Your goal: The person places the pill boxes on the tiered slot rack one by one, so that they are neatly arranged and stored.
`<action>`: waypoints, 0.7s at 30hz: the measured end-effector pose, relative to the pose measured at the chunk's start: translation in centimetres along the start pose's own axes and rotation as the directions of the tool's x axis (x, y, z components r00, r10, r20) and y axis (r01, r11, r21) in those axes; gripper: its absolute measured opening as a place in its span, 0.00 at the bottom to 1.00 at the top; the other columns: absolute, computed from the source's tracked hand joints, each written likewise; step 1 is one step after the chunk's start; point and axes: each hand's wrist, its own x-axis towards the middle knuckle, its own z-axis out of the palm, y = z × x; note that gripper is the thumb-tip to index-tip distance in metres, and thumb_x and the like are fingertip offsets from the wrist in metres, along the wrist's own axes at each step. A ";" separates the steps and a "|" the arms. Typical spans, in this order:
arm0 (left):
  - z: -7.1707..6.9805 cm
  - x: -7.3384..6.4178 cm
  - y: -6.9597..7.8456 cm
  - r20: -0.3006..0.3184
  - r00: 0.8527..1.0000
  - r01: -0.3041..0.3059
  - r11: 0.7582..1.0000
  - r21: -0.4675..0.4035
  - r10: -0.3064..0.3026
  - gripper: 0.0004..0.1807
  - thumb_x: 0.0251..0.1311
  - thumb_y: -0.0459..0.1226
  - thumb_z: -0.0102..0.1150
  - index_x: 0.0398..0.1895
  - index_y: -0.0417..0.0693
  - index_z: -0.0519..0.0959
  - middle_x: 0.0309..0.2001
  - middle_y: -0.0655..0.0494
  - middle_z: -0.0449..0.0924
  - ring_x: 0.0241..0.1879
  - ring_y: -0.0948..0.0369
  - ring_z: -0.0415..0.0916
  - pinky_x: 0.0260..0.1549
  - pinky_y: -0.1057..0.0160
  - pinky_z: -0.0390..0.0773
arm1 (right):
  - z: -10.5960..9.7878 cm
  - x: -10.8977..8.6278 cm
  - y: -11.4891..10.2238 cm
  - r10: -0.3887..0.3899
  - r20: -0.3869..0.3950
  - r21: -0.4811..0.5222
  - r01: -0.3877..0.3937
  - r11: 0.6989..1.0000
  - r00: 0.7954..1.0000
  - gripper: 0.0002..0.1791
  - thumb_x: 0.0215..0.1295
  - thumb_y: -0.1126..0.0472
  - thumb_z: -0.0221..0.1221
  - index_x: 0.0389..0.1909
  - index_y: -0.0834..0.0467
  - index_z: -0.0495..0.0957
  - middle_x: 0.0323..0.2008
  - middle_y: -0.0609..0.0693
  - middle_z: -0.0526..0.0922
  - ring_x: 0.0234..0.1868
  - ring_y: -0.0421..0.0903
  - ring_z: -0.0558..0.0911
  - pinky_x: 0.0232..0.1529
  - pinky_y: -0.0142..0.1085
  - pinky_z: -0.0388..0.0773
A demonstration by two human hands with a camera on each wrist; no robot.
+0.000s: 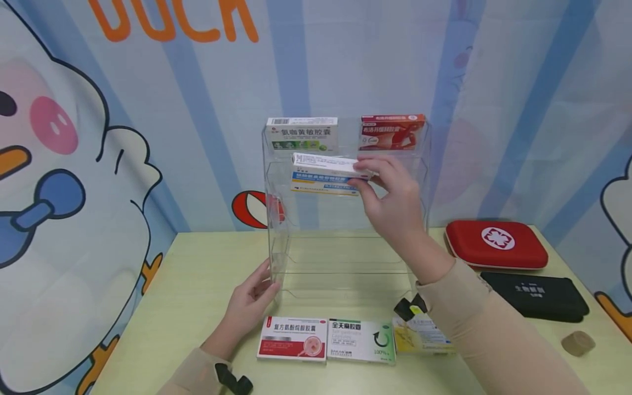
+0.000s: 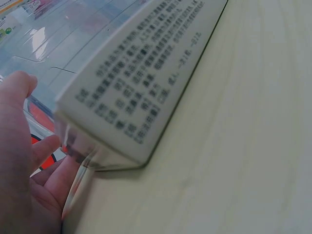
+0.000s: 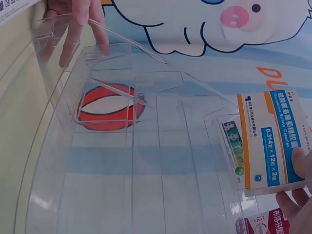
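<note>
Left hand (image 1: pixel 248 305): thumb and fingers lightly bent about the side edge of a tall clear-plastic tiered rack (image 1: pixel 272 241). Right hand (image 1: pixel 396 200): pinching the right end of a white carton with blue and orange bands (image 1: pixel 321 184), slightly tilted before the rack's second tier; contact unclear. Below right hand, flat: red-and-white carton (image 1: pixel 291 339), green-and-white carton (image 1: pixel 361 341), yellow-and-white carton (image 1: pixel 418 336). Above right hand, top tier: white-and-green carton (image 1: pixel 302 137), red carton (image 1: pixel 390 134). Step in hand, apparently: shelving the held carton. Next move probably calls for levelling, seating, then release, rack steadied.
</note>
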 end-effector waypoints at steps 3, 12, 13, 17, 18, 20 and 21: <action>0.0 0.0 0.0 -0.001 1.000 0.002 1.000 0.004 -0.002 0.38 0.79 0.43 0.65 0.88 0.63 0.64 0.75 0.44 0.80 0.71 0.44 0.83 0.70 0.45 0.83 | 0.5 0.8 0.6 0.007 -0.028 -0.001 -0.008 1.000 1.000 0.14 0.68 0.68 0.74 0.52 0.67 0.87 0.58 0.60 0.88 0.60 0.53 0.89 0.58 0.43 0.92; 0.0 0.0 0.2 -0.004 1.000 0.002 1.000 0.006 -0.002 0.38 0.79 0.41 0.65 0.88 0.60 0.64 0.76 0.43 0.79 0.71 0.43 0.83 0.70 0.46 0.83 | 2.0 1.8 1.8 0.044 -0.034 0.000 -0.044 0.999 0.998 0.12 0.70 0.69 0.72 0.52 0.67 0.87 0.59 0.60 0.87 0.63 0.53 0.87 0.61 0.44 0.91; 0.0 0.0 0.2 -0.004 1.000 0.003 1.000 0.007 -0.003 0.38 0.79 0.41 0.65 0.88 0.60 0.64 0.76 0.43 0.79 0.71 0.43 0.83 0.70 0.46 0.83 | 2.1 1.8 1.9 0.052 -0.031 -0.001 -0.052 0.999 0.998 0.12 0.70 0.69 0.72 0.52 0.67 0.87 0.59 0.60 0.87 0.64 0.53 0.87 0.62 0.44 0.91; 0.1 0.0 0.2 0.000 1.000 0.007 1.000 0.009 -0.007 0.38 0.79 0.42 0.65 0.88 0.61 0.63 0.76 0.43 0.79 0.71 0.43 0.83 0.70 0.46 0.83 | 2.8 1.8 2.2 0.071 -0.027 -0.012 -0.072 0.997 0.997 0.12 0.70 0.70 0.72 0.52 0.66 0.88 0.59 0.59 0.87 0.64 0.54 0.87 0.63 0.42 0.90; 0.1 0.0 0.2 -0.001 1.000 0.008 1.000 0.010 -0.008 0.38 0.79 0.42 0.65 0.88 0.61 0.63 0.76 0.43 0.79 0.72 0.44 0.83 0.70 0.46 0.83 | 3.0 1.9 2.3 0.072 -0.023 -0.015 -0.072 0.997 0.997 0.11 0.70 0.70 0.72 0.51 0.66 0.88 0.59 0.59 0.87 0.63 0.54 0.87 0.63 0.42 0.90; 0.0 0.0 0.2 0.000 1.000 0.007 1.000 0.012 -0.007 0.38 0.79 0.42 0.65 0.88 0.62 0.63 0.76 0.44 0.79 0.72 0.44 0.83 0.70 0.46 0.83 | 3.3 1.9 2.3 0.071 -0.013 -0.021 -0.071 0.997 0.997 0.12 0.70 0.70 0.72 0.51 0.66 0.88 0.59 0.59 0.88 0.62 0.54 0.88 0.62 0.43 0.91; 0.0 0.0 0.2 -0.001 1.000 0.007 1.000 0.012 -0.007 0.38 0.79 0.42 0.65 0.88 0.62 0.63 0.76 0.44 0.79 0.72 0.44 0.83 0.70 0.46 0.83 | 3.4 2.0 2.3 0.070 -0.005 -0.024 -0.070 0.997 0.998 0.12 0.70 0.69 0.72 0.51 0.66 0.88 0.59 0.59 0.88 0.62 0.54 0.88 0.62 0.42 0.91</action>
